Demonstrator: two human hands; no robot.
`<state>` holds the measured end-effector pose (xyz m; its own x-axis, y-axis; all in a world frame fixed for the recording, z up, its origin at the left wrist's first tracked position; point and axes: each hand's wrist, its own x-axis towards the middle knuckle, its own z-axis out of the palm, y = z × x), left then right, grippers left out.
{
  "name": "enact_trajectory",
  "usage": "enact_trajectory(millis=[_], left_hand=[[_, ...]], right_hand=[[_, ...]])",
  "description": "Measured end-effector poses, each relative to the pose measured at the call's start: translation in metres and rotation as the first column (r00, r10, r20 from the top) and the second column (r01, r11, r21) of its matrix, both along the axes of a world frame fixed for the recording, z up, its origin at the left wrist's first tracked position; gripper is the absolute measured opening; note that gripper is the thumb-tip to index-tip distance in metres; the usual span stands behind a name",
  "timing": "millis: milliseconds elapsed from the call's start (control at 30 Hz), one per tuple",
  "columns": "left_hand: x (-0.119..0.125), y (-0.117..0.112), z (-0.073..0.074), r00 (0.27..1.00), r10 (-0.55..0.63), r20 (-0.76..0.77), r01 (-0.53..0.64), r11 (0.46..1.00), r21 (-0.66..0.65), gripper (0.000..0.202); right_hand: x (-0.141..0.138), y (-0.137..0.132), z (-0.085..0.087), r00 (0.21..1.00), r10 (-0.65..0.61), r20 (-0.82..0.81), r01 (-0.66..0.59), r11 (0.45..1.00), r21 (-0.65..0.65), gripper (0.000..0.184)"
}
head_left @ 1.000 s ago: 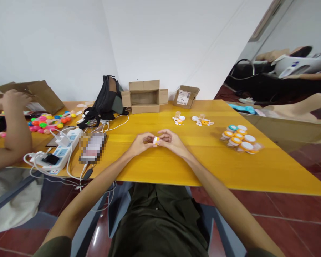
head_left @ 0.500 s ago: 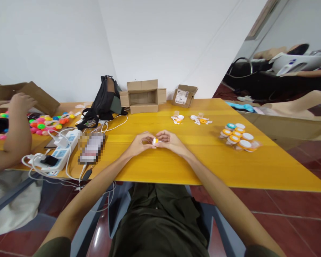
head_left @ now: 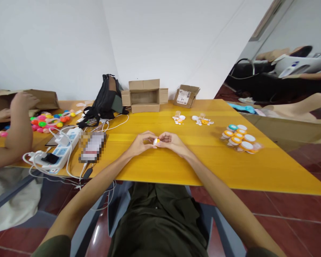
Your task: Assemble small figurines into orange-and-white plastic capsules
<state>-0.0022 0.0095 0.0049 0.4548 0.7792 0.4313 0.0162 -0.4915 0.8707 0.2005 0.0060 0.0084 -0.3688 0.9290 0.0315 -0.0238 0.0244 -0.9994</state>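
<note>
Between both hands, just over the front middle of the table (head_left: pixel 203 167), is a small white-and-orange cap (head_left: pixel 156 141). My left hand (head_left: pixel 142 143) pinches it from the left between thumb and fingers. From the right, the thumb and curled fingers of my right hand (head_left: pixel 172 143) also close on it. Fingers cover part of the cap, so its underside is hidden. Past my hands lie two small piles of loose white and orange parts, a left pile (head_left: pixel 179 120) and a right pile (head_left: pixel 202 121), each with a small clear cup.
Several clear containers with white, orange and teal lids (head_left: pixel 240 137) stand grouped at the right. An open cardboard box (head_left: pixel 145 107), a smaller box (head_left: pixel 186 97) and a black backpack (head_left: pixel 105 98) are at the back. Leftward are a phone (head_left: pixel 93 147), a power strip (head_left: pixel 66 148) and a co-worker's arm (head_left: pixel 20 125).
The view has shifted slightly. Both hands keep hold of the cap, which now looks turned a little. At the left, the co-worker's cardboard box has tipped lower.
</note>
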Motion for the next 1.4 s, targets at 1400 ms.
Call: enact_trajectory(millis=[1400], left_hand=[[0.0023,-0.0043,0.0008,0.986,0.153,-0.069,-0.143,0.981,0.132,0.03]], right_hand=[[-0.0039,-0.005,0.0021,0.996,-0.065,0.058,0.055,0.985,0.165,0.04]])
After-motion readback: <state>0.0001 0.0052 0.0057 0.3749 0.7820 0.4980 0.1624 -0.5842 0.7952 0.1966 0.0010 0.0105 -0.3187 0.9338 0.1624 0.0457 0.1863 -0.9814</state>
